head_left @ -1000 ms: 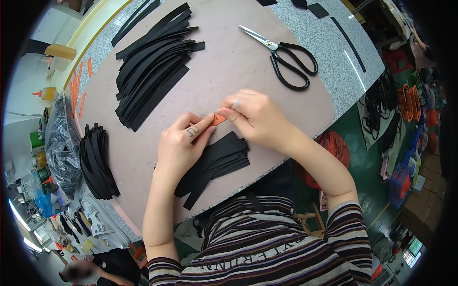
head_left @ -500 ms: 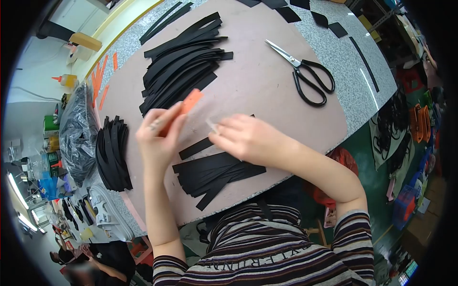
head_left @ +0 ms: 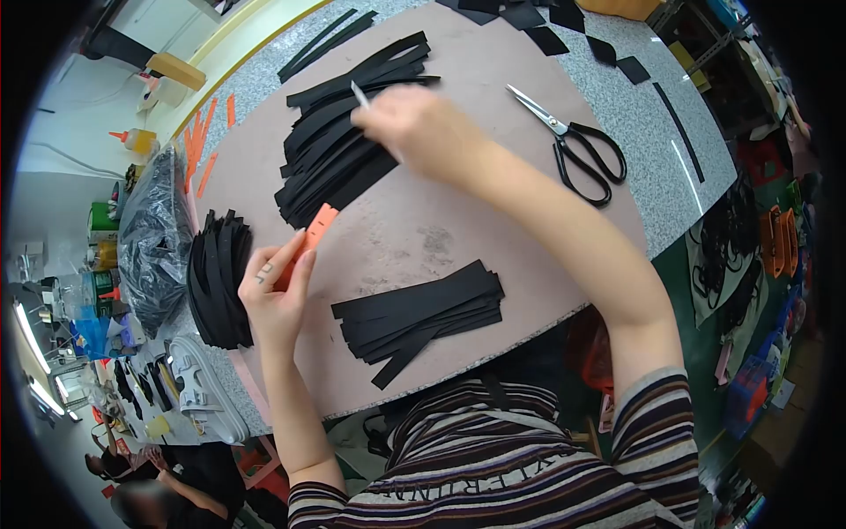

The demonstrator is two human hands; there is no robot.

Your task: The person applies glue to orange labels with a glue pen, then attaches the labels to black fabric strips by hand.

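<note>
My left hand (head_left: 278,295) pinches an orange strip (head_left: 319,227) with small dark marks, upright above the left part of the mat. Over the large pile of black strips (head_left: 339,167) is my right hand (head_left: 405,128), blurred, its fingers closed on a thin whitish tool (head_left: 359,93). A smaller stack of black strips (head_left: 423,313) lies near the front edge. Scissors with black handles (head_left: 573,141) rest on the right side of the mat. At the left stands a bundle of black strips (head_left: 218,280).
Orange strips (head_left: 198,141) lie at the back left beside a dark plastic bag (head_left: 154,242). Black square pieces (head_left: 546,40) are spread at the back right. A white sandal (head_left: 201,388) sits at the left edge. A seated person (head_left: 181,494) is at lower left.
My right hand has moved from the smaller stack up and back over the large pile. The single strip above the smaller stack now lies with it. My left hand has shifted slightly left and down.
</note>
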